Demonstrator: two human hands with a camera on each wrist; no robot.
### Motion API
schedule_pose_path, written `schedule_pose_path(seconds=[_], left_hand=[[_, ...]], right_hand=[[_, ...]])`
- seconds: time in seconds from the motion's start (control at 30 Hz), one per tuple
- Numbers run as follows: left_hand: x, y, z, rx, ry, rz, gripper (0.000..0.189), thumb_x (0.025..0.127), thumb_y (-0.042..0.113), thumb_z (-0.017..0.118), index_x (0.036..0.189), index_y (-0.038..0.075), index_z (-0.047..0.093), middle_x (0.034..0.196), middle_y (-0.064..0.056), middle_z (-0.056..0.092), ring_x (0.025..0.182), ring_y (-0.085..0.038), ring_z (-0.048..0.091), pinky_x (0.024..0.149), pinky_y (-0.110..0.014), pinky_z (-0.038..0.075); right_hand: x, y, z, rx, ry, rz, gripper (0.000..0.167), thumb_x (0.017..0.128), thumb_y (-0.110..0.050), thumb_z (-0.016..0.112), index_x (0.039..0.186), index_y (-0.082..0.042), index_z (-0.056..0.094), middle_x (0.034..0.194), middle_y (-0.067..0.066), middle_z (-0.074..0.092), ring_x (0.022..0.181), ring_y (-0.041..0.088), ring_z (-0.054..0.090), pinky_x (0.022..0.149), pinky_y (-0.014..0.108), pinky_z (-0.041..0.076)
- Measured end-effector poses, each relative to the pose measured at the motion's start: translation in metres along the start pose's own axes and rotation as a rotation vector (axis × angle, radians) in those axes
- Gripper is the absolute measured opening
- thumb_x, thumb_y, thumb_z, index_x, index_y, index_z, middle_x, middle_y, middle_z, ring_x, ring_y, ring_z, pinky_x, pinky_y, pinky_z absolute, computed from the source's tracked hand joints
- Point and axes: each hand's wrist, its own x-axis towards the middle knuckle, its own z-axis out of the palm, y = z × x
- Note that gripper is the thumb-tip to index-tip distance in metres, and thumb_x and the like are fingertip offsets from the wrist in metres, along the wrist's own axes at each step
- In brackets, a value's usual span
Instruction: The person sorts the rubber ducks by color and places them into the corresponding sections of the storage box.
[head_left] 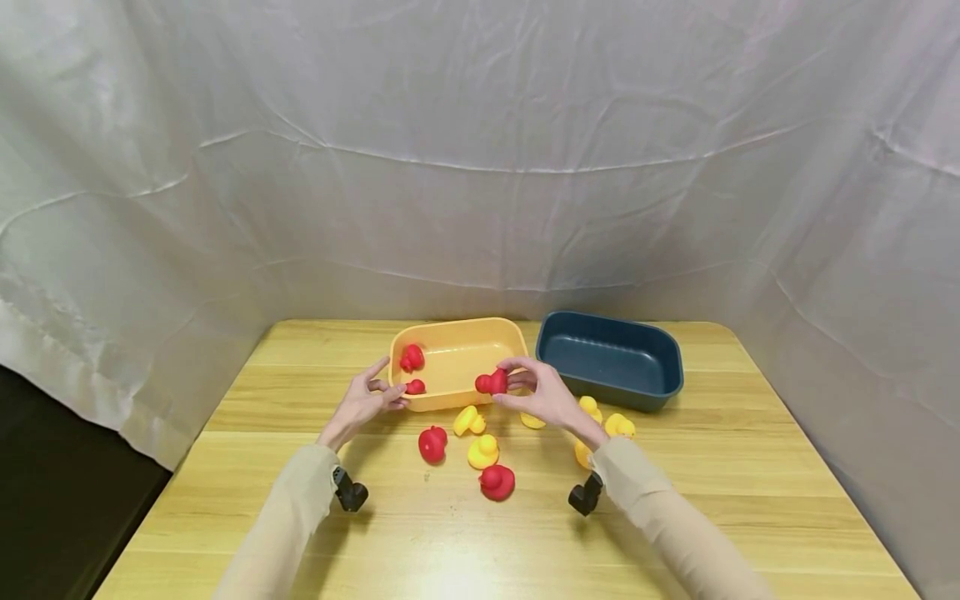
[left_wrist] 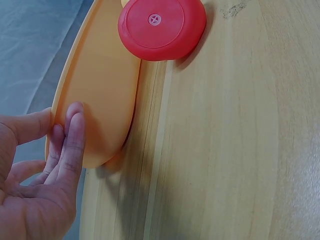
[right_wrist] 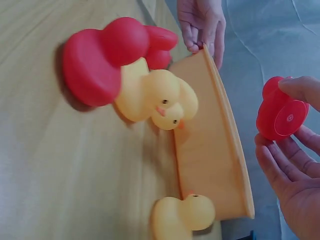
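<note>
1. While the right hand [head_left: 546, 400] pinches a red duck [head_left: 492, 382] between thumb and fingers, that duck is over the near right part of the orange bin [head_left: 457, 358], not yet let go.
2. Left hand [head_left: 360, 406]: at the bin's near left corner, thumb and fingers pinching the rim; probably steadying it.
3. Done, as things lie: two red ducks inside the orange bin, both at its left end. One farther back [head_left: 412, 358]; the other [head_left: 416, 387] by the near wall, partly hidden.
4. In progress: the held red duck, seemingly the third for this bin.
5. Left, red: two on the tabletop [head_left: 420, 542] in front of the orange bin. One tipped over [head_left: 432, 445], base showing in left wrist view; the other [head_left: 497, 482] nearer the person, just beside a yellow duck [head_left: 483, 451].
6. Left, yellow: every yellow duck in view is on the tabletop, some near the orange bin, others [head_left: 619, 425] around the right forearm. Roughly six; arm covers part, exact count can't tell.
7. Dark blue bin [head_left: 611, 358]: right of the orange one, no duck showing in it.
8. Judgement: partway. Reds look about half handled, yellows apparently not started.
</note>
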Motion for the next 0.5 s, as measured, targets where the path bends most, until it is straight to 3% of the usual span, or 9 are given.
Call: schedule_pose_path(seconds=[0.27, 0.5], left_hand=[[0.001, 0.0, -0.001, 0.003, 0.013, -0.003, 0.08, 0.099, 0.003, 0.061, 0.161, 0.001, 0.01, 0.082, -0.002, 0.06, 0.081, -0.017, 0.076, 0.094, -0.043, 0.06], [0.001, -0.001, -0.002, 0.005, 0.012, 0.005, 0.08, 0.099, 0.003, 0.061, 0.161, 0.0, 0.011, 0.081, -0.002, 0.061, 0.082, -0.019, 0.076, 0.094, -0.042, 0.06]], right_hand=[[0.021, -0.009, -0.011, 0.005, -0.046, 0.06, 0.049, 0.086, -0.007, 0.079, 0.129, 0.005, 0.058, 0.124, 0.025, 0.064, 0.111, 0.037, 0.068, 0.097, 0.04, 0.06], [0.038, -0.012, -0.014, -0.043, -0.081, 0.102, 0.047, 0.086, -0.008, 0.079, 0.127, 0.004, 0.058, 0.123, 0.023, 0.064, 0.109, 0.035, 0.068, 0.094, 0.037, 0.062]])
